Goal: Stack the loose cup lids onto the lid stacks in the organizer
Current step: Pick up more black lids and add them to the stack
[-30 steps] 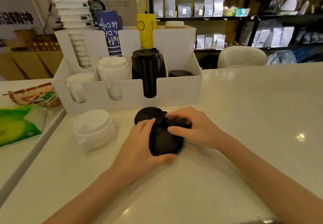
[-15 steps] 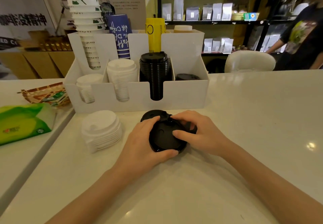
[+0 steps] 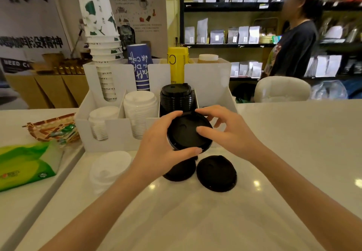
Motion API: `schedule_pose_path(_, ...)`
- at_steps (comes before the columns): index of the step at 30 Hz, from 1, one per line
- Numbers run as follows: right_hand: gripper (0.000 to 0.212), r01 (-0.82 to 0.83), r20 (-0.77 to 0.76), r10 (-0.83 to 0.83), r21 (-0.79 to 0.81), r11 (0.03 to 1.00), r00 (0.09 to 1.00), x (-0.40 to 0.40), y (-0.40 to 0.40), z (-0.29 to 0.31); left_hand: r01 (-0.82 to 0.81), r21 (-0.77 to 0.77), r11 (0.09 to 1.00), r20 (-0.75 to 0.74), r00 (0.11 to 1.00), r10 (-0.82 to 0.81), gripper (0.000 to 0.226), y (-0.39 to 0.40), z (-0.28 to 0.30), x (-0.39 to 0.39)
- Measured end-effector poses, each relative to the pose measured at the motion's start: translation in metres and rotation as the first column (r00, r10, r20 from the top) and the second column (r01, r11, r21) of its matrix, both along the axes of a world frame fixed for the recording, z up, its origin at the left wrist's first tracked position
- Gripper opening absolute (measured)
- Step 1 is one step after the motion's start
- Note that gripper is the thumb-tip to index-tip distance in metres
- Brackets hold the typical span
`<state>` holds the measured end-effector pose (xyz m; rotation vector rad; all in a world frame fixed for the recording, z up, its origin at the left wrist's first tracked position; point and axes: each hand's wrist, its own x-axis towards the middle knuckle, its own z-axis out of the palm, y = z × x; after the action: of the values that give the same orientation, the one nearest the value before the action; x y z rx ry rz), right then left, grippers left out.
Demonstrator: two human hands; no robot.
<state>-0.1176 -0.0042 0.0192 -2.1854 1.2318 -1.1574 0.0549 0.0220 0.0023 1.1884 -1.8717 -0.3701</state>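
Note:
A black lid (image 3: 186, 133) is held above the counter in front of the white organizer (image 3: 117, 145). My left hand (image 3: 158, 145) grips its left and near rim, and my right hand (image 3: 225, 131) holds its right side with the thumb on top. Two more black lids lie on the counter below, one (image 3: 181, 170) partly under my left hand and one (image 3: 216, 173) to its right. A tall black lid stack (image 3: 177, 98) stands in the organizer just behind the held lid. White lid stacks (image 3: 140, 109) fill the compartments to the left. A loose white lid pile (image 3: 109, 170) rests on the counter.
Paper cup stacks (image 3: 103, 55), a blue cup (image 3: 140, 68) and a yellow cup (image 3: 177, 64) stand in the organizer's back row. A green tissue pack (image 3: 25, 162) and a wicker basket (image 3: 52, 129) lie at the left. A person (image 3: 293, 41) stands beyond the counter by the shelves.
Both hands have lifted one black lid off the counter toward the organizer, uncovering two black lids below. The camera has tilted upward.

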Motion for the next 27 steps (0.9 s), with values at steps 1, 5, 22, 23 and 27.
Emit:
schedule_pose_path(1,0.041,0.004,0.006,-0.004,-0.018,1.000,1.000,0.000,-0.009,0.008,-0.005,-0.015,1.000,-0.016,1.000,0.005,0.079,-0.010,0.007,-0.001)
schedule_pose_path(5,0.040,0.008,0.038,-0.006,-0.041,0.999,0.999,0.000,-0.020,0.016,0.016,-0.034,0.999,-0.042,0.999,-0.017,0.077,-0.021,0.018,-0.004)
schedule_pose_path(22,0.045,-0.019,0.249,0.007,0.044,0.999,0.968,0.027,-0.098,0.034,0.006,0.096,0.995,-0.336,0.941,0.027,0.064,-0.112,0.057,0.017)
schedule_pose_path(23,0.046,-0.022,0.251,0.008,0.054,0.998,0.968,0.026,-0.100,0.031,0.006,0.101,0.995,-0.340,0.940,0.029,0.063,-0.114,0.056,0.018)
schedule_pose_path(27,0.054,-0.038,0.197,0.025,0.063,0.997,0.980,0.023,-0.105,0.019,0.035,0.139,0.990,-0.343,0.939,0.015,0.064,-0.119,0.051,0.020)
